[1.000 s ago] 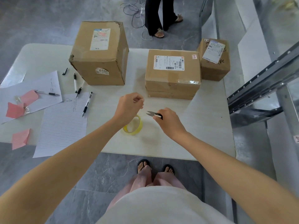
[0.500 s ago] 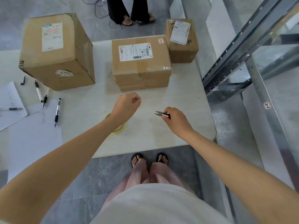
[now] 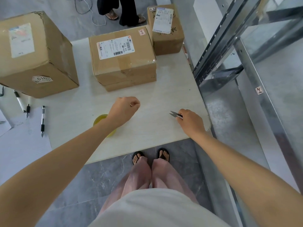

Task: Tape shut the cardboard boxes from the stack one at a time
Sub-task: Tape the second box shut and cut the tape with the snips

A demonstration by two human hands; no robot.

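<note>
Cardboard boxes: all stand on the far half of the white table (image 3: pixel 164 89), beyond both hands.
Big box (image 3: pixel 32 54): far left and tall, with a worn label on top and a round sticker on its near face.
Middle box (image 3: pixel 121 53): straight ahead of the left hand, with a barcode label and a strip of tape across its top. It sits on a flat box (image 3: pixel 131 85) that shows beneath its near edge.
Small box (image 3: pixel 165 30): at the far right corner, just beside the middle box, with a white label on top.
Tape roll (image 3: pixel 100 119): yellowish, lying flat on the table near the front edge, partly hidden under the left forearm.
Left hand (image 3: pixel 124 108): over the table between the tape roll and the middle box, fingers curled in and thumb against forefinger. Something tiny glints at the pinch, but I cannot tell what it is.
Right hand (image 3: pixel 191 122): near the table's right edge, fingers curled round the handle of small snips (image 3: pixel 174 114). The blades stand slightly apart and point left toward the other hand.
Pens (image 3: pixel 43 120): several lie at the left, beside and on sheets of paper (image 3: pixel 21 145).
Metal rack (image 3: pixel 246 63): just right of the table.
Far side: another person's sandalled feet (image 3: pixel 113 14) on the grey floor.
</note>
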